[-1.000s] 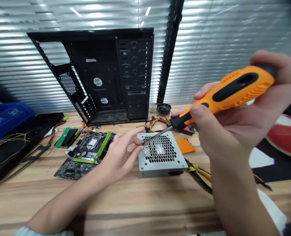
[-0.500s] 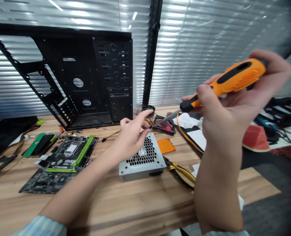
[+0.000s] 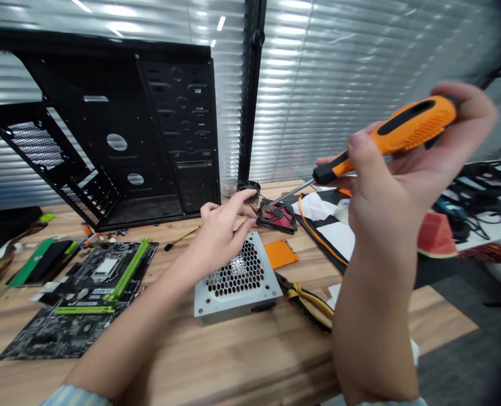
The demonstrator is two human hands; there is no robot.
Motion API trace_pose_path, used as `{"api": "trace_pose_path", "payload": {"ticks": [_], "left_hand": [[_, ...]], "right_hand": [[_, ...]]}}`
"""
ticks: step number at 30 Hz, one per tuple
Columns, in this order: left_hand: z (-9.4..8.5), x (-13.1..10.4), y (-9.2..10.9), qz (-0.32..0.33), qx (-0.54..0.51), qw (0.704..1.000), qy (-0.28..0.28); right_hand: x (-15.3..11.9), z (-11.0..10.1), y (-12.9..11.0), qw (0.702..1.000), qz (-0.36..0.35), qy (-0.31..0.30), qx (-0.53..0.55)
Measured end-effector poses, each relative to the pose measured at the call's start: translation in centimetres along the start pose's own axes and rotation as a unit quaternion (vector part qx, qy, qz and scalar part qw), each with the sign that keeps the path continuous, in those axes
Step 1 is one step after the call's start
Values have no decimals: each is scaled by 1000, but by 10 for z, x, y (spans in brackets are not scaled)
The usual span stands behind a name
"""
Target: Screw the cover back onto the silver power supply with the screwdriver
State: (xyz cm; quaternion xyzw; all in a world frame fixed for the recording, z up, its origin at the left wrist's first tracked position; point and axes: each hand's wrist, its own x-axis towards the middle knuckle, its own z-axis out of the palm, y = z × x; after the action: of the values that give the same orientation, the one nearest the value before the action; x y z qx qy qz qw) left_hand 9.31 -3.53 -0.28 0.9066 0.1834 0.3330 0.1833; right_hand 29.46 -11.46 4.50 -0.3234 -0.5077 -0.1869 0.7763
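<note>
My right hand is raised at the right, fingers wrapped round the orange and black handle of a screwdriver. Its metal shaft slants down to the left, and the tip ends close to the fingertips of my left hand. That hand hovers over the rear edge of a grey power supply unit with a honeycomb grille. Its thumb and a finger come together beside the tip while the index finger sticks out; what they pinch, if anything, is too small to make out. Just behind the tip lies a red and black fan.
A black computer case stands open at the back left. In front of it lies a motherboard with green slots. Right of the power supply are an orange drive and yellow-black pliers. A dark round fan sits farther back.
The view has shifted, so the case and motherboard appear farther left. The screwdriver tip stays by my left fingertips, and both hands keep nearly the same pose.
</note>
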Motion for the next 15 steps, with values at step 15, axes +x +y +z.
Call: {"api": "trace_pose_path", "payload": {"ticks": [15], "left_hand": [[-3,1,-2,9,-51,997,58]], "right_hand": [[1,7,-2,999,-45,6,-4]]}}
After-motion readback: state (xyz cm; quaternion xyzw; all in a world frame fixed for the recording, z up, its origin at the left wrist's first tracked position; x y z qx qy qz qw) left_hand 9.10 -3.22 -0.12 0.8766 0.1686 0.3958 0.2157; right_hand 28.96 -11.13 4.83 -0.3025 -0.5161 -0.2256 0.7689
